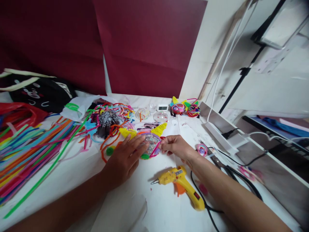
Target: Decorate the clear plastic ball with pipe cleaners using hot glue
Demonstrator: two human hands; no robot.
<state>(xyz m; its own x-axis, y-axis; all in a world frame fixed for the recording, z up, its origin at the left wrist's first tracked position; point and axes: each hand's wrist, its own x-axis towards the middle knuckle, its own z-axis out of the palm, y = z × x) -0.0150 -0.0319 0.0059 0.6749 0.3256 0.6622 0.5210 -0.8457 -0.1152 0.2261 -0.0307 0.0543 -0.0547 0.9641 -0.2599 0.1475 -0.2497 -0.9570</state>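
A pair of craft glasses made of pipe cleaners (158, 146) lies on the white table, with two yellow ear-like points on top and green, purple and magenta edging. My left hand (125, 158) rests over its left half, fingers stretched out and touching it, so that side is mostly hidden. At the right rim, my right hand (175, 146) is closed in a pinch on the magenta pipe cleaner (154, 153). In front of both hands a yellow glue gun (180, 182) lies on its side, nozzle pointing left.
Many coloured pipe cleaners (33, 158) spread across the left. A finished-looking pair of glasses (184, 108) stands at the back, near a small digital clock (162, 108). Scissors (219, 162), a black cord (210, 209) and a power strip (222, 138) lie on the right.
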